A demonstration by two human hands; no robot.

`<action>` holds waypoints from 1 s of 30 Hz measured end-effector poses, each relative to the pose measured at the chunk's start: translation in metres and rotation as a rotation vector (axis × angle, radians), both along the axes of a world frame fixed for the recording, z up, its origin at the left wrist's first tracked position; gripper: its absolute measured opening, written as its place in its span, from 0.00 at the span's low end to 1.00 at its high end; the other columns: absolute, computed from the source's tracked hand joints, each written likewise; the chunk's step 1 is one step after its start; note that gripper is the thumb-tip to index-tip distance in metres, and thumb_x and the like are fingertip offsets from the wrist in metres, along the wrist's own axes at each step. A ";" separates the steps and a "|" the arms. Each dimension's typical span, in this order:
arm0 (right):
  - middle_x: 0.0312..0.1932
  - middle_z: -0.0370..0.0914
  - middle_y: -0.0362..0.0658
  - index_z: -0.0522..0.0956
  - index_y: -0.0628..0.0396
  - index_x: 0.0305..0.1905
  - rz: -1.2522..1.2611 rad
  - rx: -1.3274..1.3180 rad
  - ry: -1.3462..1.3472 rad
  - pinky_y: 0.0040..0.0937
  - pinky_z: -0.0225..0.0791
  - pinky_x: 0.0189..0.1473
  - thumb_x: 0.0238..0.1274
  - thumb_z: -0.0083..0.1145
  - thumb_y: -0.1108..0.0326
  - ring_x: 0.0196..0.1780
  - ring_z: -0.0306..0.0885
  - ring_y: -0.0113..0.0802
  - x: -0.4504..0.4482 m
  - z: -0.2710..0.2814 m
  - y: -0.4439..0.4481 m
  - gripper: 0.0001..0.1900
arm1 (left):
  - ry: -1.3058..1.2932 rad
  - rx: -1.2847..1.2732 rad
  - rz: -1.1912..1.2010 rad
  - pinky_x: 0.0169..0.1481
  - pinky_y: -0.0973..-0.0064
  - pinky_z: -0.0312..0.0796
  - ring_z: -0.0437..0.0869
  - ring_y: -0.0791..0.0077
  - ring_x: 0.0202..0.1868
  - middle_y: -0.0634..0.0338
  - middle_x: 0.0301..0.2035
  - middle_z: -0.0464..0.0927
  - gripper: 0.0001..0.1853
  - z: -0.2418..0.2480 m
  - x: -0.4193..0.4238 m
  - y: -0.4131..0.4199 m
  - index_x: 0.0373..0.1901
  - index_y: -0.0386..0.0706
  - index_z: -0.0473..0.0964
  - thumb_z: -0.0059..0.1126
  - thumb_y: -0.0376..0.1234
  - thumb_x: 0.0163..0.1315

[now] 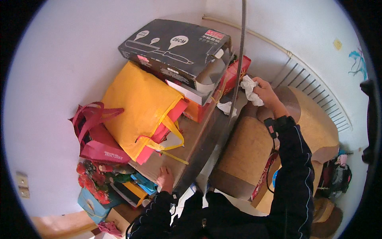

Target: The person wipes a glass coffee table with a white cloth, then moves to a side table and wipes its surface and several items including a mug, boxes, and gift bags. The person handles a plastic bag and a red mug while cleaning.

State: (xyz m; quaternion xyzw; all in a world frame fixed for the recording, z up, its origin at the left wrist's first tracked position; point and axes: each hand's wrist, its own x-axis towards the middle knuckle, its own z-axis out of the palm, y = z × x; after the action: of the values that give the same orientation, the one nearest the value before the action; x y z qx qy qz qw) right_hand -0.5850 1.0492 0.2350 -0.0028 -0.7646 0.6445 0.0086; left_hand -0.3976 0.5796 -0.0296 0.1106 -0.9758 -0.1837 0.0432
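Crumpled white tissue is pinched in my right hand, raised over the brown end of a sofa armrest. A thin dark upright strip stands just left of this hand. Another white crumpled patch shows beside the strip; whether it is separate tissue or a reflection is unclear. My left hand rests on the near end of a brown wooden top, seemingly holding nothing. Beyond it, a yellow fabric bag with red contents lies on that top.
Behind the yellow bag lies a black cookware box with a torn end, near a red box. A maroon bag, red artificial flowers and a blue bag crowd the left. A white radiator lines the right wall.
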 end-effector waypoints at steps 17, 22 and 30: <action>0.32 0.76 0.45 0.75 0.63 0.43 -0.237 -0.614 -0.386 0.30 0.71 0.30 0.50 0.41 0.85 0.33 0.77 0.36 0.120 -0.340 -0.095 0.16 | 0.058 -0.011 -0.088 0.33 0.56 0.68 0.77 0.48 0.29 0.47 0.27 0.75 0.07 -0.001 -0.002 0.002 0.32 0.41 0.70 0.50 0.35 0.62; 0.36 0.78 0.44 0.74 0.63 0.42 -0.397 -0.546 -0.502 0.29 0.72 0.36 0.52 0.43 0.82 0.37 0.77 0.34 0.155 -0.356 -0.117 0.13 | 0.026 -0.095 0.009 0.32 0.59 0.68 0.77 0.53 0.27 0.50 0.26 0.75 0.07 -0.001 -0.002 0.007 0.31 0.41 0.70 0.51 0.36 0.62; 0.37 0.76 0.41 0.75 0.60 0.43 -0.421 -0.608 -0.475 0.26 0.69 0.40 0.54 0.52 0.78 0.40 0.74 0.28 0.150 -0.391 -0.134 0.11 | 0.018 -0.187 0.110 0.31 0.62 0.69 0.79 0.56 0.26 0.52 0.25 0.77 0.08 -0.007 -0.007 0.009 0.33 0.42 0.72 0.51 0.37 0.63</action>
State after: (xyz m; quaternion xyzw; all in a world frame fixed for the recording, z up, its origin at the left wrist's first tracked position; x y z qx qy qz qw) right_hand -0.4354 0.9148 -0.1557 -0.3089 -0.5036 0.8060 -0.0377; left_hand -0.4046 0.5890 -0.0366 0.1578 -0.9807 -0.0901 0.0720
